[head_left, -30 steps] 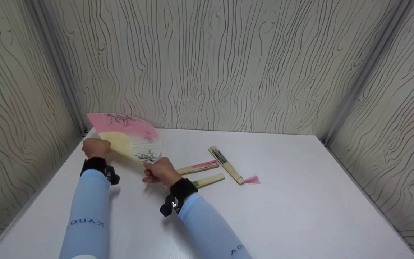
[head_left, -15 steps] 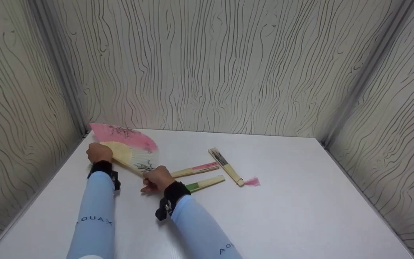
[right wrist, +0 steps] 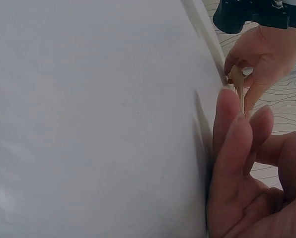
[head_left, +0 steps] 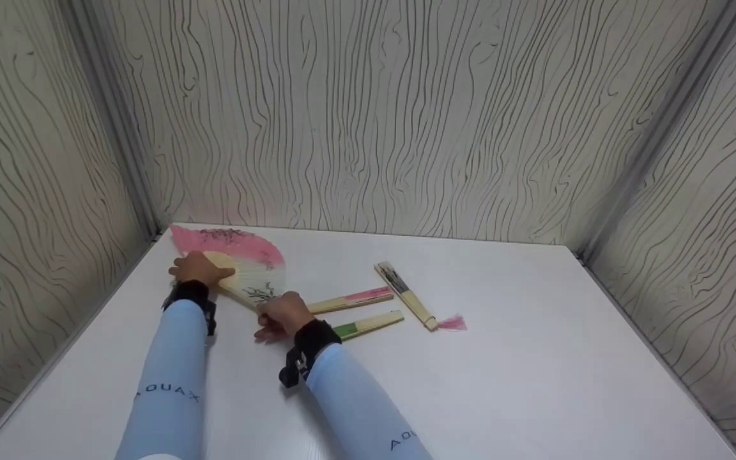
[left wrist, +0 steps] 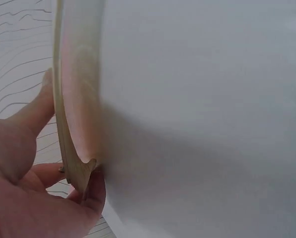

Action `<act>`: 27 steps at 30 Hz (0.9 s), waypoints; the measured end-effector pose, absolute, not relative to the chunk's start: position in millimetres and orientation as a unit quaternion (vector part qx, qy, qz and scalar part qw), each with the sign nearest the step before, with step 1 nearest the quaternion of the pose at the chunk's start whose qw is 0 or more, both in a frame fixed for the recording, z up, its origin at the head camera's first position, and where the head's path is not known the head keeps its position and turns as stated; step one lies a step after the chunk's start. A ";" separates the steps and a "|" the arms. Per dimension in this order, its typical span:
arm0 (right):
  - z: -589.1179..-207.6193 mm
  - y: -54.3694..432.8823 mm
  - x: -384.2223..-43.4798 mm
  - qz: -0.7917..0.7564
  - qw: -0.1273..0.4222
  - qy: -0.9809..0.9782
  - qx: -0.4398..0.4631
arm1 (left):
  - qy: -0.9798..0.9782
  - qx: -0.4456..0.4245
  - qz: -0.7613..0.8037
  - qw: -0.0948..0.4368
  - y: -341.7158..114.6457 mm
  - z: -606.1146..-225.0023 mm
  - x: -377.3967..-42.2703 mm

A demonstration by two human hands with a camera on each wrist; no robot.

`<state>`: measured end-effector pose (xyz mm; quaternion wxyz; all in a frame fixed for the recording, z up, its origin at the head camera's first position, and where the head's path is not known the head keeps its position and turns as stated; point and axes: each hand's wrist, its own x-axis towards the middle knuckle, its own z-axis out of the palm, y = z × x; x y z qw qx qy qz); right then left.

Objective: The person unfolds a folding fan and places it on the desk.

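Observation:
Spread open at the table's back left is a folding fan (head_left: 240, 244), pink fading to white with dark branches and pale wooden ribs. My left hand (head_left: 199, 268) holds its pivot end, the thumb stretched over the ribs. In the left wrist view, the curled fingers of the left hand (left wrist: 29, 193) are at the narrow end of the fan (left wrist: 66, 144). My right hand (head_left: 286, 313) pinches the outer end of the near guard stick between thumb and fingers. In the right wrist view, the fingertips of the right hand (right wrist: 237, 163) meet at the fan's edge.
Right of my right hand lie a folded fan with pink paper (head_left: 368, 296) and one with green (head_left: 371, 322). Beyond them is a folded dark-patterned fan (head_left: 400, 287) with a pink tassel (head_left: 452, 322). Wood-grain panels (head_left: 368, 115) border the white table (head_left: 502, 358).
The open fan has come down from in front of the back wall, close to the table. My left thumb has stretched out over the ribs. The right hand keeps its pinch, slightly lower.

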<state>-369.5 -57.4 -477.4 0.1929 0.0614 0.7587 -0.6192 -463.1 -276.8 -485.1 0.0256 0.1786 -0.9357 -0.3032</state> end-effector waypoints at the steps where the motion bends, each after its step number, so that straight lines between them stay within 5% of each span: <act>1: -477.8 -57.9 -369.5 -0.619 0.193 0.759 0.062 | -0.942 0.175 -0.285 0.030 -276.0 -487.3 -463.9; 17: -475.9 -64.3 -370.5 -0.564 0.154 0.808 0.071 | -0.961 0.165 -0.222 0.022 -280.3 -498.7 -468.1; 27: -477.5 -93.6 -365.2 -0.292 -0.055 0.955 -0.007 | -0.972 0.125 -0.196 -0.031 -294.7 -499.4 -467.1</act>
